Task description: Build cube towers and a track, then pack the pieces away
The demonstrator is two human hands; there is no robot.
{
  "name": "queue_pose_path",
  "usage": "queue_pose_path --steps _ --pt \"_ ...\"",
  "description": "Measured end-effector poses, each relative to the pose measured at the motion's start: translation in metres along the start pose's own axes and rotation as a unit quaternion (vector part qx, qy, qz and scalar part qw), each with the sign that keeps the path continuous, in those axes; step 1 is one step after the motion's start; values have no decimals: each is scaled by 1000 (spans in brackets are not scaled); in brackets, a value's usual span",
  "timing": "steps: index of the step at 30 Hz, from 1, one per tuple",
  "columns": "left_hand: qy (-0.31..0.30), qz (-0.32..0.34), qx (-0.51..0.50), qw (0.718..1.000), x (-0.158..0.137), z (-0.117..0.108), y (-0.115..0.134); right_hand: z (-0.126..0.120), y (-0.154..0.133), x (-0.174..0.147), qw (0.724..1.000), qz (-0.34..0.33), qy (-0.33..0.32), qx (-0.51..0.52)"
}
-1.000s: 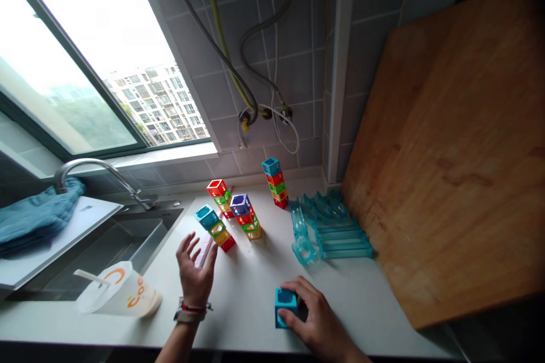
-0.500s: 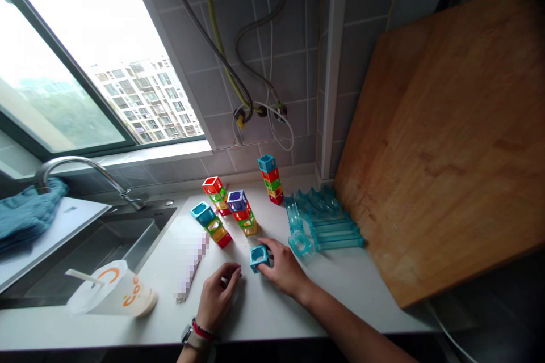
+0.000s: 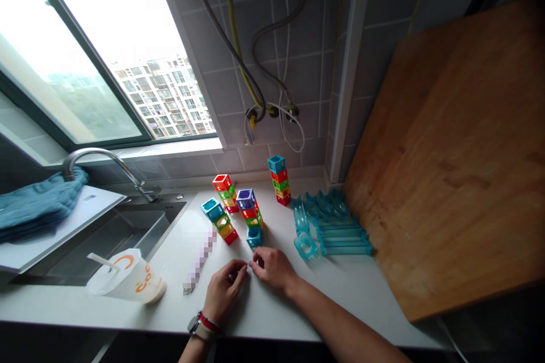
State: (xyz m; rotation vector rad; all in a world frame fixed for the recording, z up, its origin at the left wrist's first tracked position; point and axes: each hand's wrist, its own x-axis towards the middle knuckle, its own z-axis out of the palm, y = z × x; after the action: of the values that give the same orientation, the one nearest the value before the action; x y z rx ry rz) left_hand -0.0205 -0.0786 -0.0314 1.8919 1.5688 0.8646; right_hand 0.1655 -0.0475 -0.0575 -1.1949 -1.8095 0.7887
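Note:
Just beyond my hands a teal cube frame [image 3: 254, 236] sits on the counter, against the foot of a tower with a purple top cube [image 3: 246, 199]. My right hand [image 3: 275, 268] is closed and apart from the cube, thumb and fingers drawn together. My left hand [image 3: 225, 288] is curled beside it, thumb against the fingers, with a watch and a red bracelet at the wrist. The fingertips of both hands nearly meet; nothing shows between them. Around stand a red-topped tower [image 3: 223, 182], a teal-topped tower [image 3: 212, 210] and a taller teal-topped tower [image 3: 277, 164].
Teal translucent track pieces [image 3: 344, 233] lie to the right, near a leaning wooden board [image 3: 460, 159]. At left are a drink cup [image 3: 128, 278] with a straw, a pixelated strip [image 3: 200, 261] and a sink [image 3: 106, 244]. The counter's front edge [image 3: 264, 332] runs close by.
My right hand has set the teal cube at the base of the purple-topped tower, let it go, and drawn back toward my left hand. The view has shifted slightly.

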Motion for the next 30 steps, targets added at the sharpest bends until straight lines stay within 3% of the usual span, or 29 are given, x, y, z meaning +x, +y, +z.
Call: queue_pose_path --steps 9,26,30 --pt "23 14 23 999 0 1 3 -4 -4 3 998 -3 -16 54" --pt "122 9 60 991 -6 1 -11 3 -3 0 997 7 -37 64" --pt "118 -7 63 991 -9 0 -17 5 -2 0 997 11 -38 59"
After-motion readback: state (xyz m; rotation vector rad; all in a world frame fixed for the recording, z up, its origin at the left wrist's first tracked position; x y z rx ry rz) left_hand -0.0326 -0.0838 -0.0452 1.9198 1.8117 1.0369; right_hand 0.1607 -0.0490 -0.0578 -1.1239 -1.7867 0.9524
